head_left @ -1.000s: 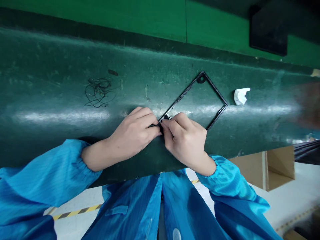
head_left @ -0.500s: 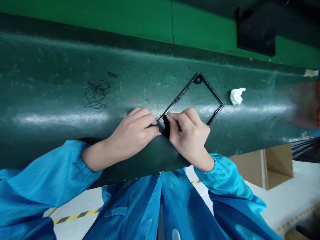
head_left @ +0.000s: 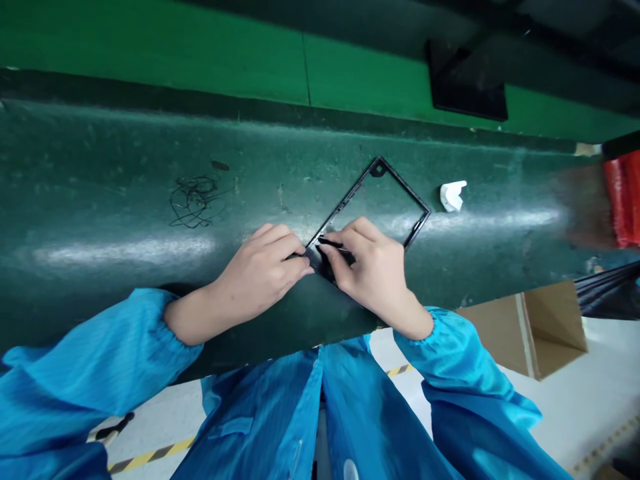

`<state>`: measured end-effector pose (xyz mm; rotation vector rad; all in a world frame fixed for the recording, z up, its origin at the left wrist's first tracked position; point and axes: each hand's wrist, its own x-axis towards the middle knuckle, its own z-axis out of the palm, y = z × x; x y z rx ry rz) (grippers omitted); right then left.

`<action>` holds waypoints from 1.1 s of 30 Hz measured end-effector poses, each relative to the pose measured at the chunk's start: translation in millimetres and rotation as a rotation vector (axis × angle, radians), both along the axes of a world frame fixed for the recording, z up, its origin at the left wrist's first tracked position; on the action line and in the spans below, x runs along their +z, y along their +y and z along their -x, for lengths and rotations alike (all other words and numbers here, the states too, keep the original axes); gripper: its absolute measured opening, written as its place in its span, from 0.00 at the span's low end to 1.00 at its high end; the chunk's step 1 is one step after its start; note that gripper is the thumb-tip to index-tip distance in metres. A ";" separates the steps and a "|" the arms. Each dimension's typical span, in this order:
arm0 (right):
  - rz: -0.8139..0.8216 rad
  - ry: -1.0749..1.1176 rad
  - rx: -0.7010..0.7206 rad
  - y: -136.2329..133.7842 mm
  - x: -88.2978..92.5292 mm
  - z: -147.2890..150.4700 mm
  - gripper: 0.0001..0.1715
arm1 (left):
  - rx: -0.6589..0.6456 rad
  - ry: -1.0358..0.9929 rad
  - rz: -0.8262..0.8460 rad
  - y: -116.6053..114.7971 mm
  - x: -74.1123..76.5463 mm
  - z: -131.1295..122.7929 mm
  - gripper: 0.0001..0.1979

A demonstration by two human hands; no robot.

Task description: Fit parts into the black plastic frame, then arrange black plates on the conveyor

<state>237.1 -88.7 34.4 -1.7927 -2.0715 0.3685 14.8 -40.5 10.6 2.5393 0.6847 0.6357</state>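
Observation:
A thin black rectangular frame [head_left: 400, 183] lies at an angle on the green bench top, with a tab that has a hole in its far corner. My left hand [head_left: 265, 267] is closed on the frame's near left corner, fingers bent and thumb along the edge. Over the near part of the frame, my right hand [head_left: 373, 270] pinches a small dark piece [head_left: 331, 243] between thumb and forefinger, close to that same corner. What kind of piece it is I cannot make out. The right hand covers part of the frame's near side.
A tangle of thin black strands [head_left: 193, 200] lies on the bench to the left. To the right sits a small white plastic part [head_left: 453, 196]. A black stand base [head_left: 470, 97] is at the back, something red [head_left: 623, 200] at far right, and a cardboard box [head_left: 525, 330] below the bench edge.
The view has shifted, so bench items sit further left. My right hand's fingertips have moved slightly nearer the frame's left corner, and the dark piece shows more. My left hand keeps its hold.

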 end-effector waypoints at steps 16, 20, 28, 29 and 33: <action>-0.023 0.280 0.071 -11.7 -16.9 14.9 0.10 | 0.103 -0.199 -0.151 0.9 -21.2 4.2 0.11; 0.036 0.337 0.096 -13.7 -18.7 24.2 0.11 | 0.003 -0.272 -0.286 8.2 -22.3 11.7 0.15; 0.206 -0.097 -0.250 -24.4 -35.1 -34.7 0.17 | 0.192 -0.192 -0.285 33.5 -43.3 49.6 0.06; 0.205 -0.153 -0.290 -29.5 -39.6 -50.9 0.18 | 0.239 -0.171 -0.283 36.7 -48.0 54.2 0.03; 0.059 -0.215 -0.351 -26.4 -54.8 -105.9 0.18 | 0.453 -0.102 -0.349 30.6 -60.7 56.5 0.11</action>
